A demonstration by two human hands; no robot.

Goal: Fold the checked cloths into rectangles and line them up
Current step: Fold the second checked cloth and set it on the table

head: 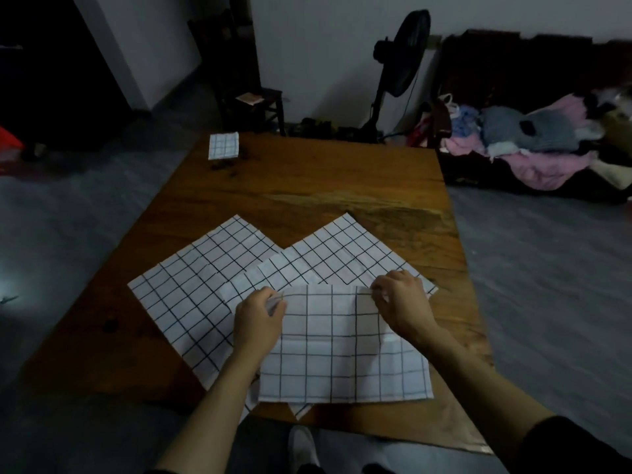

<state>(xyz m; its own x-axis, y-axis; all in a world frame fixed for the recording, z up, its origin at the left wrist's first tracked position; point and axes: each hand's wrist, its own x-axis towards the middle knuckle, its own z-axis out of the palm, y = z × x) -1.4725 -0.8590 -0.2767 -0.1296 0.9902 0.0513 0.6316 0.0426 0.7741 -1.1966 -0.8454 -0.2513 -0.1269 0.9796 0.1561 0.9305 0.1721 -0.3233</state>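
Observation:
A white cloth with black checks [342, 350] lies at the near edge of the wooden table [307, 186], folded over with its doubled edge away from me. My left hand [260, 319] pinches its far left corner and my right hand [400, 306] pinches its far right corner. Two more checked cloths lie open and turned like diamonds beneath and behind it, one to the left [198, 289] and one to the right [342, 254]. A small folded checked rectangle [224, 145] rests at the table's far left corner.
A dark chair [253, 104] and a standing fan [396, 70] are beyond the table's far edge. A dark bench piled with clothes [533, 145] stands at the right. Grey floor surrounds the table, and my shoe [301, 446] shows below its near edge.

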